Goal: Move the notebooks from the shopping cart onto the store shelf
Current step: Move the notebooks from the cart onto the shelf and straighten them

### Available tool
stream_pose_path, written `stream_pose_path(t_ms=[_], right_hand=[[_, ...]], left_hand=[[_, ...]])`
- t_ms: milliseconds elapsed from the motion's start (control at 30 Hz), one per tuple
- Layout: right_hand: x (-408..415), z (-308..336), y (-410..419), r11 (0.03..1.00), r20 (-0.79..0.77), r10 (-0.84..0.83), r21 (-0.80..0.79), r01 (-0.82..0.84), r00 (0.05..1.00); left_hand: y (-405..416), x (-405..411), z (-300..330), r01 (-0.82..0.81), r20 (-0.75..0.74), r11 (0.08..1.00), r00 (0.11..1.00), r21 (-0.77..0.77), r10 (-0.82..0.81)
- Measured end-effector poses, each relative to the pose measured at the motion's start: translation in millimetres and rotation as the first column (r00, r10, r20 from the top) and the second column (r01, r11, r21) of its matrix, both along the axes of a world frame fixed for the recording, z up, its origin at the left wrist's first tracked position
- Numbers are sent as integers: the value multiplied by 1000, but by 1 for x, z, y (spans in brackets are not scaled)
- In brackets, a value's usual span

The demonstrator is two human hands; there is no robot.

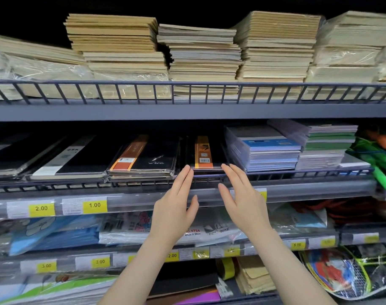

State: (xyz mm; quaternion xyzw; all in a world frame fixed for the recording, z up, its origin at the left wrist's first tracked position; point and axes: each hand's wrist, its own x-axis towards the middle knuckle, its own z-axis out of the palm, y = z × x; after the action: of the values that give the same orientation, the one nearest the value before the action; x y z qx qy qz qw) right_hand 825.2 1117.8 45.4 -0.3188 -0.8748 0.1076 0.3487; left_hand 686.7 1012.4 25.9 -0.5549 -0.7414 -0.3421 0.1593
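Store shelf (187, 111), several tiers, stacked stationery. On middle tier at front rail: black notebook with orange band (204, 154), flat, between a wrapped black stack (143, 159) and blue pads (267, 148). Left hand (176, 208) and right hand (242, 199) both flat, fingers straight, grasping nothing, fingertips at notebook's front corners.

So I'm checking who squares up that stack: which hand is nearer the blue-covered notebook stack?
The right hand. Its fingertips sit just left of and below the blue-covered notebook stack; the left hand is farther left, beyond the orange-banded black notebook.
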Motion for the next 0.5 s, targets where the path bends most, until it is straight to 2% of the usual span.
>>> stream_pose_path(t_ms=[167,367,500], right_hand=[[0,8,-1,997,-7,4,-71,-5,1000],[-2,13,4,975,-154,35,-214,-67,987],[-6,14,6,973,-141,38,-220,-69,989]], left_hand=[[-3,0,3,41,35,999,999,-29,-40],[2,12,16,-69,55,988,996,-135,77],[10,14,27,-85,56,984,994,-159,95]])
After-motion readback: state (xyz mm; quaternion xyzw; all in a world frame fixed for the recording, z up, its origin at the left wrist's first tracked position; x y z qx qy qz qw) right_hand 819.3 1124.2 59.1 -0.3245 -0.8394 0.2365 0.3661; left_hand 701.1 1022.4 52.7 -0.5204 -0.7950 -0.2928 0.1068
